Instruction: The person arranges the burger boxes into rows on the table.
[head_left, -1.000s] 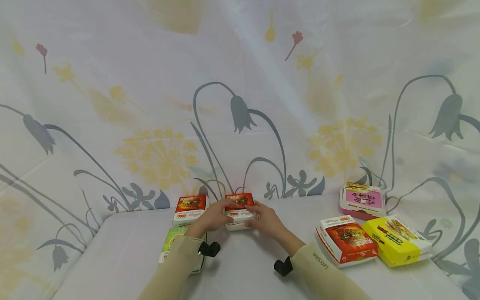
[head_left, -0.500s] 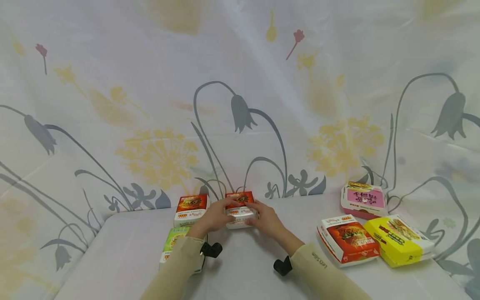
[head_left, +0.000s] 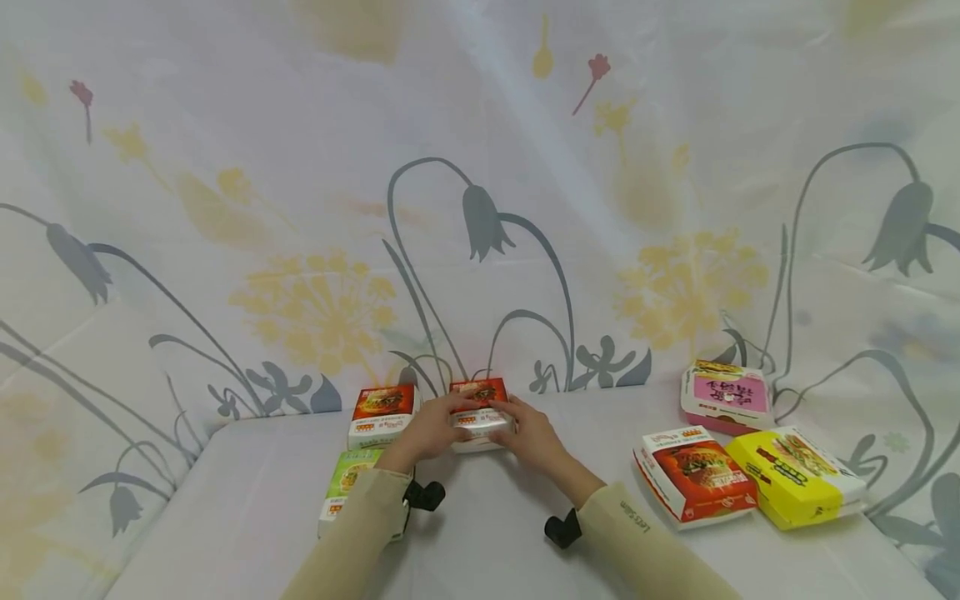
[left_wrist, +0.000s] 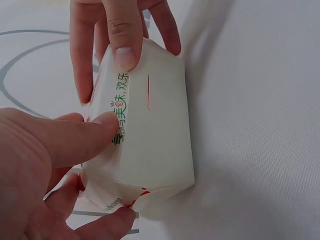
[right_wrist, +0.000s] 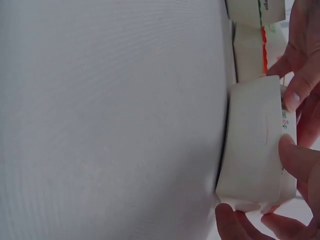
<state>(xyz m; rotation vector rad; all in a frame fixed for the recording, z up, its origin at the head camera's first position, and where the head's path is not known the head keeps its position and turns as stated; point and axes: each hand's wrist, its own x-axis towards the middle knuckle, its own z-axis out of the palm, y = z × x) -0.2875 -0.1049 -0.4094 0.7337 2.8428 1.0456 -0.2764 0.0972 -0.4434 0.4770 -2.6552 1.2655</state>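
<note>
Both hands are on a red-and-white cardboard burger box [head_left: 480, 390] at the back middle of the table. The left hand [head_left: 429, 429] grips its left side, the right hand [head_left: 536, 437] its right. In the left wrist view, both thumbs press the lettered edge of the box's pale side [left_wrist: 157, 125], while other fingers curl round its ends. The right wrist view shows the box [right_wrist: 252, 145] lid shut and the right hand's fingers bent round its near end. Left of the held box stands a similar red burger box [head_left: 382, 404], with a green box [head_left: 348, 479] in front, partly behind the left sleeve.
On the table's right lie another red burger box [head_left: 697, 475], a yellow box [head_left: 795, 479] touching or nearly touching it, and a pink-topped box [head_left: 726, 398] behind. A flowered cloth [head_left: 480, 292] hangs along the back of the white table [head_left: 495, 533].
The right hand's fingers have drawn back slightly from the top of the held burger box. Hands and boxes otherwise stay nearly in place; the head view has shifted a little.
</note>
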